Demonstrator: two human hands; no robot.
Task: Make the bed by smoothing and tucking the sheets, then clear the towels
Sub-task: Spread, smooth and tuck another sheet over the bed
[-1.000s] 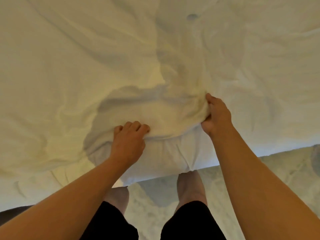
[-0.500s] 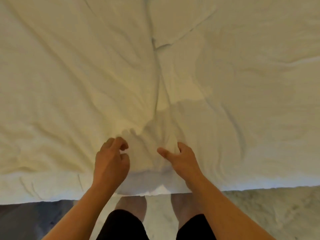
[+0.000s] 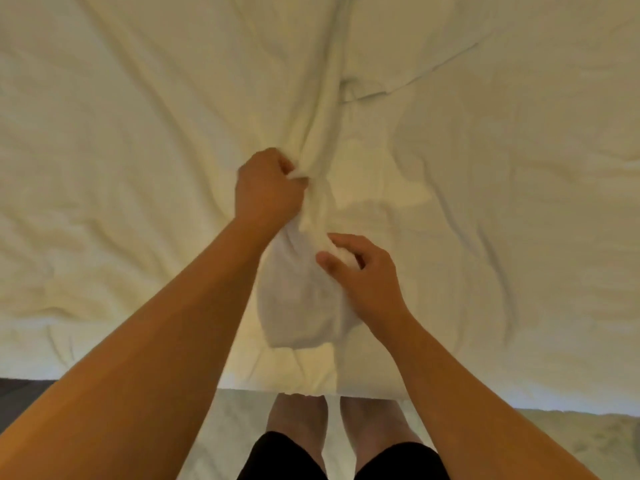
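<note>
A wrinkled white sheet (image 3: 145, 161) covers the whole bed, with a long ridge of gathered cloth running from the top centre down to my hands. My left hand (image 3: 268, 188) grips a bunch of that ridge, fingers curled round it. Below it a loose pouch of the sheet (image 3: 298, 306) hangs lifted off the bed. My right hand (image 3: 363, 271) pinches the pouch's right side between thumb and curled fingers. No towels are in view.
The bed's near edge (image 3: 519, 400) runs across the bottom. Pale patterned floor (image 3: 568, 441) lies below it, darker floor at the far left (image 3: 24, 388). My bare legs and black shorts (image 3: 277, 459) stand against the bed edge.
My left hand has moved up and forward and closed on the gathered ridge. My right hand has taken hold of the sheet, and a pouch of cloth is lifted off the bed.
</note>
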